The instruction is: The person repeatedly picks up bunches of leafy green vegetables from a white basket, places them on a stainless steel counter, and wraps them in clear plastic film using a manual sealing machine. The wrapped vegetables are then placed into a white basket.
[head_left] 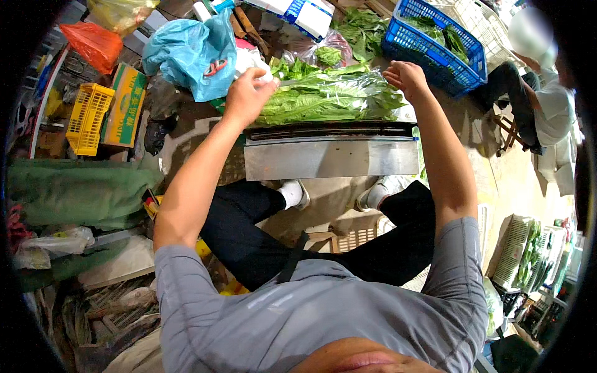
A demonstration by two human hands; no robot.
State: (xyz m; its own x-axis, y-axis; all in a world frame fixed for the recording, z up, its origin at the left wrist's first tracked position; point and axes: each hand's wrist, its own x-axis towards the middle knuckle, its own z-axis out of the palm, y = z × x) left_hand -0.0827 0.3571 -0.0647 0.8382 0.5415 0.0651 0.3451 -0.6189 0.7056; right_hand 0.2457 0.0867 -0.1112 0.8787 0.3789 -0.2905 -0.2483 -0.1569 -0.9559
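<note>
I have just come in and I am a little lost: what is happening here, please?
A seated person is handling a bundle of leafy greens in clear plastic, lying on a metal stand. The left hand grips a white roll at the bundle's end; the right hand rests open on the other end. A blue crate stands behind.

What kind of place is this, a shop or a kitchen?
Probably a vegetable market stall or packing spot, not a kitchen. Bagged greens lie on a metal bench, a blue crate holds more leaves, and carrier bags lie around.

Grey shirt, black trousers, white socks
</note>
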